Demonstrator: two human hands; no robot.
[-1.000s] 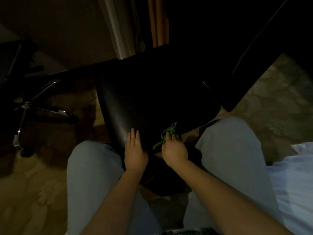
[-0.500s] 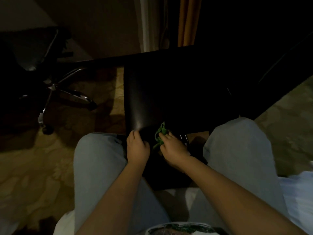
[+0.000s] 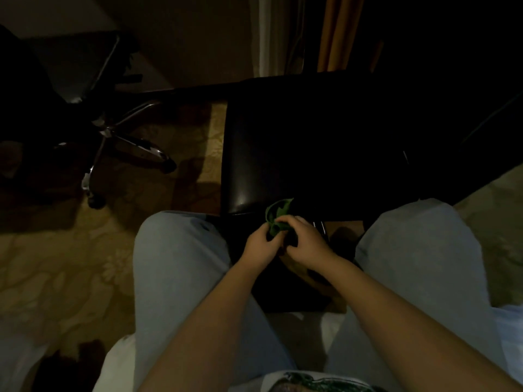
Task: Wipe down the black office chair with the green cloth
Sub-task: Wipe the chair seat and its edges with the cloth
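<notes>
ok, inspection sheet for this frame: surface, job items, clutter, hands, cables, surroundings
Surface: patterned carpet, dim light.
Job's things: black chair between the knees; green cloth bunched at its near edge.
Clutter: nothing seen.
Grippers: left hand and right hand both pinch the cloth.
Cables: nothing seen.
Surroundings: second chair with chrome base on the left; curtain behind.

One head-worn camera looks steeply down, close over knees and carpet [image 3: 70, 264].

left hand [image 3: 259, 247] lifted off black chair [image 3: 283, 154], now gripping green cloth [image 3: 276, 216] with right hand [image 3: 304, 243]
</notes>
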